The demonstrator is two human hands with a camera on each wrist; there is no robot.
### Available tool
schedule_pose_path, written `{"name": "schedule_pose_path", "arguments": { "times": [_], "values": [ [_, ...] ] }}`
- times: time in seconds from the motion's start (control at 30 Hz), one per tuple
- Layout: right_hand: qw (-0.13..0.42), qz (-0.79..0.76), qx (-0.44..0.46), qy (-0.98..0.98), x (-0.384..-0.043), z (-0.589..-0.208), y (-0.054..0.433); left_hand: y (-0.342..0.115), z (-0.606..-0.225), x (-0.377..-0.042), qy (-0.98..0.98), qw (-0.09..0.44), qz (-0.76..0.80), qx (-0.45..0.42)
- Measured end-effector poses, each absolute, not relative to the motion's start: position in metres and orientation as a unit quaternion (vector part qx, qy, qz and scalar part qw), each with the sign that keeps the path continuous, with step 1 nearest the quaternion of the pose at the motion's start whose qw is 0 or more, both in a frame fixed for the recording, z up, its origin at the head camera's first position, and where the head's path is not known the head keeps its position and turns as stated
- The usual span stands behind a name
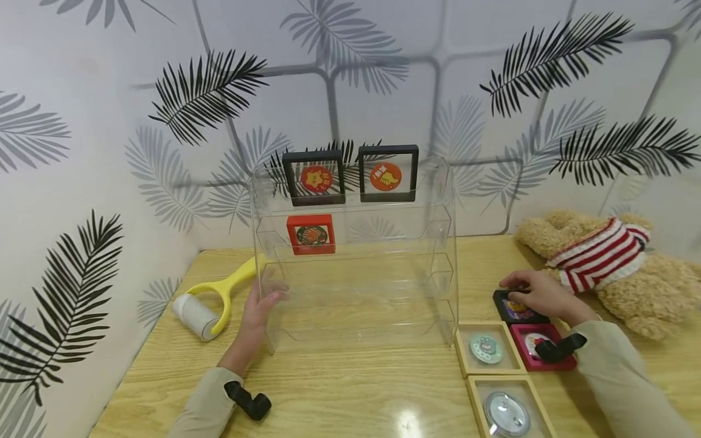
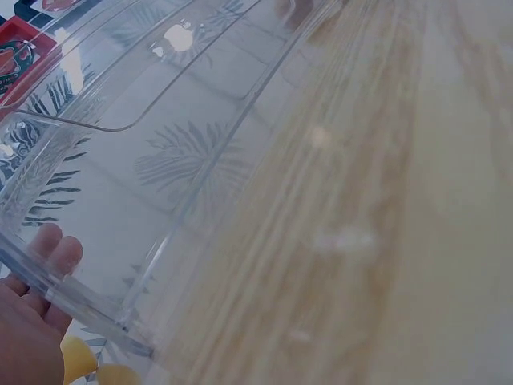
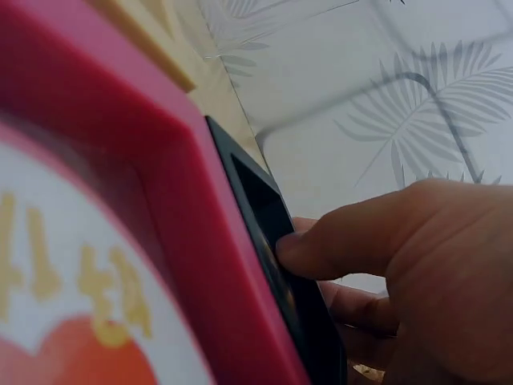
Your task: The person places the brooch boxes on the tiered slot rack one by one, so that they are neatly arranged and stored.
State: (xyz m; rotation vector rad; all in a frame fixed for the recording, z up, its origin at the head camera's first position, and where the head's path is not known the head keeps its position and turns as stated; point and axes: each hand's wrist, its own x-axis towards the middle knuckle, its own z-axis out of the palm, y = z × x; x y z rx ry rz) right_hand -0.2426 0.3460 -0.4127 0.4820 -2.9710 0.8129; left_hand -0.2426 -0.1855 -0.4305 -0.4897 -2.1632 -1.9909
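Note:
A clear acrylic tiered display rack (image 1: 361, 267) stands on the wooden table. My left hand (image 1: 260, 304) grips its left side wall, with the fingers (image 2: 54, 253) showing through the clear plastic in the left wrist view. On the right, my right hand (image 1: 542, 295) pinches a small black square frame (image 1: 515, 307), thumb (image 3: 300, 249) at its inner edge and fingers beyond its outer side. Up on the rack's top tier are two black frames with round red badges, the left one (image 1: 316, 179) and the right one (image 1: 387, 174). Below sits a red frame (image 1: 311, 235).
Beside the right hand lie a magenta frame (image 1: 569, 363) and two wooden frames, one with a green badge (image 1: 486, 348), one with a silver disc (image 1: 507, 414). A teddy bear (image 1: 652, 298) lies far right. A yellow-handled lint roller (image 1: 197, 316) lies left. A patterned wall stands behind.

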Motion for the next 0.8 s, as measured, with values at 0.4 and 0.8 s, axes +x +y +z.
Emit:
{"name": "schedule_pose_path", "arguments": {
  "times": [0.4,0.8],
  "values": [
    [0.037,0.269,0.133,-0.953,-0.245,-0.417,0.346,-0.185,-0.43,-0.241,-0.707,0.09,-0.68,-0.175],
    [0.126,0.32,0.146,-0.928,-0.24,-0.4,0.343,-0.187,-0.431,-0.243,-0.71,0.081,-0.68,-0.167]
  ]
}}
